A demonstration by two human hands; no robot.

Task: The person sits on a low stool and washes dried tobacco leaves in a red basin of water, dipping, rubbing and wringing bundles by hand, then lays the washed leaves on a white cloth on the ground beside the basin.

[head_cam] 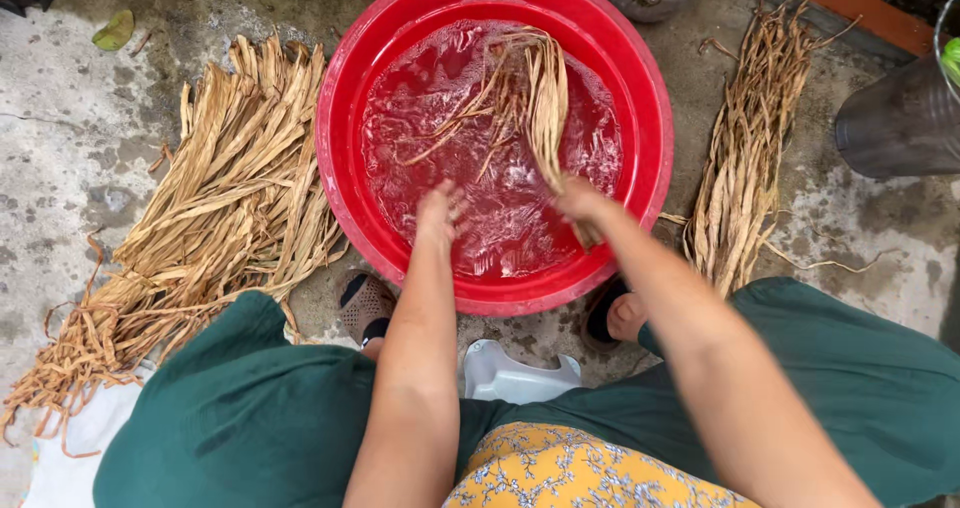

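Both forearms reach into red basin (345, 183): right hand (580, 200) fingers grip dried strips (535, 93), left hand (440, 211) fingers spread.

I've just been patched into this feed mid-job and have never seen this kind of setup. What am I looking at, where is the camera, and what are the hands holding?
There is no machine here: a seated person works with bare hands, and the single camera on their head looks down. On the wet concrete floor stands a red basin of water. The right hand grips a bundle of dried straw-like strips dipped in the water. The left hand reaches into the water, apparently empty. A large pile of dried strips lies at the left, a smaller pile at the right.
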